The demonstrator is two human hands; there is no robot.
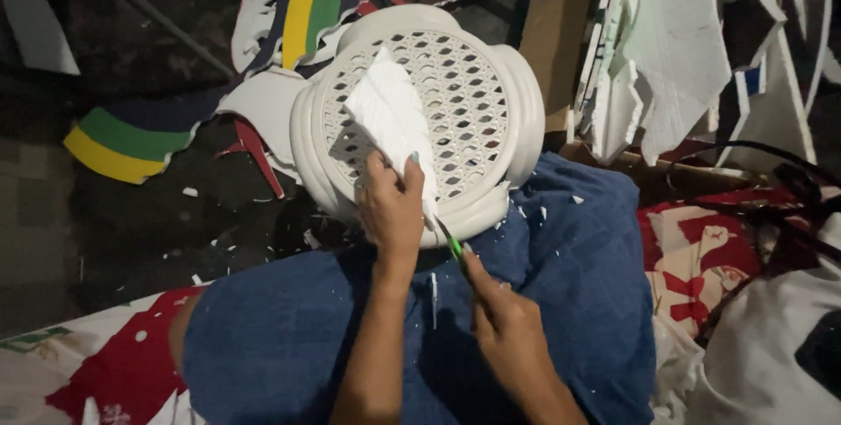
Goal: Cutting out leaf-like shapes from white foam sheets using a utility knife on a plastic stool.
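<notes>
Left hand [392,206] pressing white foam piece [392,114] on stool [491,101]; right hand [508,329] gripping green cutter [451,244]

Single view only, head-worn camera. Looks steeply down over person's own forearms and blue-clad lap. Close range: white plastic stool [420,109] fills upper centre, left hand [392,206] and right hand [508,333] sit mid-frame to lower frame. Floor [149,215] with scraps visible at left, clutter at right edge. No second view to compare.

floor: striped foam offcuts [131,140] | right: white foam scraps [674,48] (jagged) | lap: blue cloth [578,302]
</notes>
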